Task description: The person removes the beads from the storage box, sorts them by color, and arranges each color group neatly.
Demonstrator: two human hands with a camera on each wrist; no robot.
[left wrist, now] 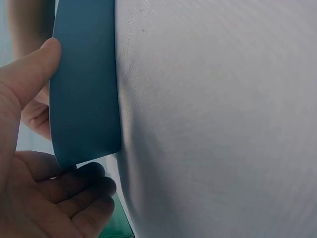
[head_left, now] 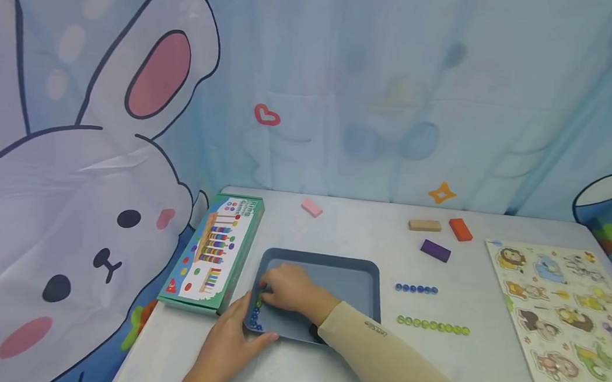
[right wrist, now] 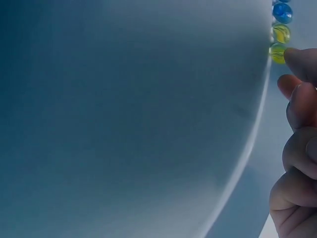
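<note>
Beige sleeve: lying nearest. Left hand, thumb apart: is touching blue tray, near-left corner. Right hand, fingers curled: is touching yellow-green marble at tray's left wall; grip unclear.

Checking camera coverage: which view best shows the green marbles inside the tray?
The right wrist view: two green marbles appear large and distinct there. The head view shows at least one, tiny, near the right hand; the left wrist view shows none.

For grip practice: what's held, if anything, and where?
Left hand holds the blue rectangular tray, near-left corner. Right hand touches a yellow-green glass marble; hold unclear.
</note>
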